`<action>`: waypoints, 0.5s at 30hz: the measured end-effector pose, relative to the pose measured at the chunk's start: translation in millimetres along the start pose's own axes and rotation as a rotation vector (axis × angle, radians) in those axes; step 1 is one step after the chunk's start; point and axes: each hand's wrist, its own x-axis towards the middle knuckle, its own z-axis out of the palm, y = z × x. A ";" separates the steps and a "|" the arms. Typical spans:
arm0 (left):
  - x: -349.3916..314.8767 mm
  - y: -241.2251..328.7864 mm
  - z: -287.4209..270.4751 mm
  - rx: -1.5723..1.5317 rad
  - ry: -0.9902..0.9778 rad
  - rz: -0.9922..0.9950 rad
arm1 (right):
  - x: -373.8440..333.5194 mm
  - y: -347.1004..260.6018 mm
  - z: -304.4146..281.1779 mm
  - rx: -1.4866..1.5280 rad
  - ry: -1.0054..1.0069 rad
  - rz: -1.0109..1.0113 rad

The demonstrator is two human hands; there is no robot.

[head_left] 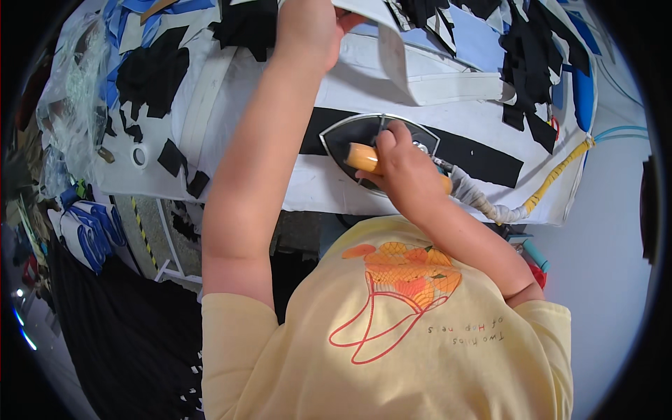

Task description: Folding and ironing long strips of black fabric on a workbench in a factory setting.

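Head view: the iron [378,143] is held tight by its orange handle in the right hand [399,164]; white cloth [420,77] is pinched by the left hand [308,28].

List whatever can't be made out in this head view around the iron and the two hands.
- Soleplate of the dark steam iron with an orange handle: faces down onto the long black fabric strip.
- Handle's middle: covered by the right hand.
- Left hand fingertips: cut off by the top edge, so its grip on the white cloth piece is unclear.
- Wrapped hose: its far end is hidden behind the white padded table edge.
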 end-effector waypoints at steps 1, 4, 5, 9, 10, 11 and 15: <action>0.8 9.1 5.6 -0.017 -0.021 0.029 | 4.6 -5.8 0.8 -0.005 -0.014 0.002; -3.4 38.1 13.3 -0.053 -0.038 0.110 | 24.9 -27.1 13.9 -0.084 0.172 -0.179; -4.2 45.7 9.9 -0.039 -0.068 0.131 | 34.6 -35.1 19.4 -0.134 0.197 -0.216; -13.4 65.9 -6.7 0.049 -0.049 0.127 | 60.8 -75.4 18.0 -0.214 0.212 -0.320; -15.2 68.7 -11.0 0.048 -0.060 0.095 | 65.2 -80.5 17.5 -0.209 0.208 -0.348; -15.9 69.9 -14.8 0.049 -0.058 0.096 | 69.3 -82.5 20.6 -0.161 0.201 -0.364; -17.6 70.8 -21.2 0.130 0.016 0.016 | 72.7 -79.7 21.3 -0.147 0.182 -0.378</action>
